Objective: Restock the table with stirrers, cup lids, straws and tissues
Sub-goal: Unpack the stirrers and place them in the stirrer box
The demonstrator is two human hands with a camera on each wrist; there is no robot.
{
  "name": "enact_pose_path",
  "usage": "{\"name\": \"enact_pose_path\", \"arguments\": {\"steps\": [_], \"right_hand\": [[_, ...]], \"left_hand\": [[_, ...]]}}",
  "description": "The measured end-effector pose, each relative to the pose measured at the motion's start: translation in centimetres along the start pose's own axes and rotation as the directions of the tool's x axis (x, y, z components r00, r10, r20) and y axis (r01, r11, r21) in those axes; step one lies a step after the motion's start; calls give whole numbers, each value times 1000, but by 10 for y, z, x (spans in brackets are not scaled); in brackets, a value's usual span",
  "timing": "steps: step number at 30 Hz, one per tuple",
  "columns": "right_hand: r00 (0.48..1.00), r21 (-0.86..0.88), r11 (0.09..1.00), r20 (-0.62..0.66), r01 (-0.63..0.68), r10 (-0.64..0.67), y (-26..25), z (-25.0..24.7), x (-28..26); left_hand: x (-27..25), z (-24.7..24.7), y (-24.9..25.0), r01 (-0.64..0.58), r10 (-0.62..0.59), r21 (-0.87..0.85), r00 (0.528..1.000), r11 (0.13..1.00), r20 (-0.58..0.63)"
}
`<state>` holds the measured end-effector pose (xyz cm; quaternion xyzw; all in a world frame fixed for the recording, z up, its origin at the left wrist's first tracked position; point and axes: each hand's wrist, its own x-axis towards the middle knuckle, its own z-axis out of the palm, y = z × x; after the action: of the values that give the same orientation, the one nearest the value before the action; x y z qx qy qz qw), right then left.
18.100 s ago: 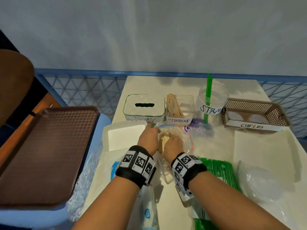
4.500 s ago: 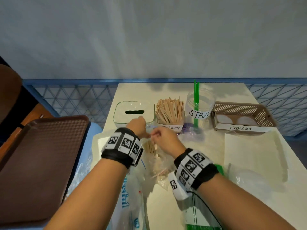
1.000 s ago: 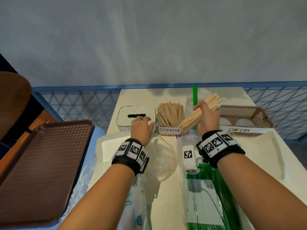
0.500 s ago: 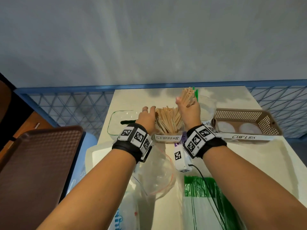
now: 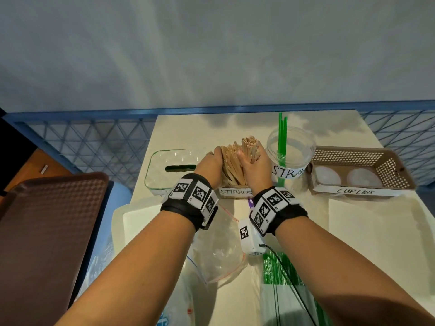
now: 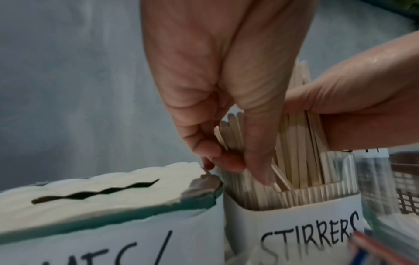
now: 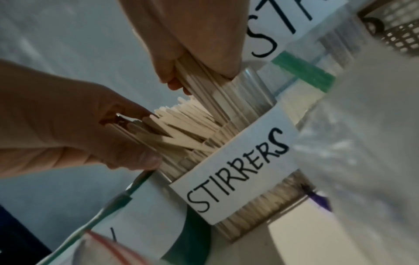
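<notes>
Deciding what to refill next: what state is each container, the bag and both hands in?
Stirrers box: packed with stirrers.
Straw jar: open, few green straws.
Cup lids basket: two lids, mostly bare.
Tissue box: closed, nothing through slot.
Zip bag: looks empty.
Left hand: grips stirrers in box.
Right hand: grips a stirrer bundle.

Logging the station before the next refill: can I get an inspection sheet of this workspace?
Surface: cream table, mostly covered.
Job's things: stirrers upright in the labelled stirrer box; tissue box to its left; straw jar with a few green straws; cup lid basket holding two cup lids.
Clutter: empty zip bag, straw pack.
Grips: left hand and right hand both hold stirrers in the box.
Cables: black cable from the right wrist unit.
Surroundings: brown tray at left, blue fence, grey wall.
</notes>
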<state>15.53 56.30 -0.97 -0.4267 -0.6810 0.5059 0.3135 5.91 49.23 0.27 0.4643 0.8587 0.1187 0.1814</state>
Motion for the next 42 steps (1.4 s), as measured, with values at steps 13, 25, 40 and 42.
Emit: {"name": "enact_pose_path", "arguments": {"steps": [13, 25, 40, 42], "right_hand": [[983, 162, 970, 9, -184, 185, 21, 16, 6], [995, -51, 995, -45, 85, -87, 19, 12, 1], [958, -377, 890, 223, 257, -183, 19, 6, -2], [958, -421, 872, 242, 249, -157, 19, 6, 0]], "left_hand": [[-4, -3, 0, 12, -15, -50, 998, 999, -62], [-12, -2, 6, 43, -59, -158, 993, 986, -102], [-2, 15, 6, -158, 158, 10, 984, 987, -82], [1, 15, 8, -188, 191, 56, 980, 981, -56]]}}
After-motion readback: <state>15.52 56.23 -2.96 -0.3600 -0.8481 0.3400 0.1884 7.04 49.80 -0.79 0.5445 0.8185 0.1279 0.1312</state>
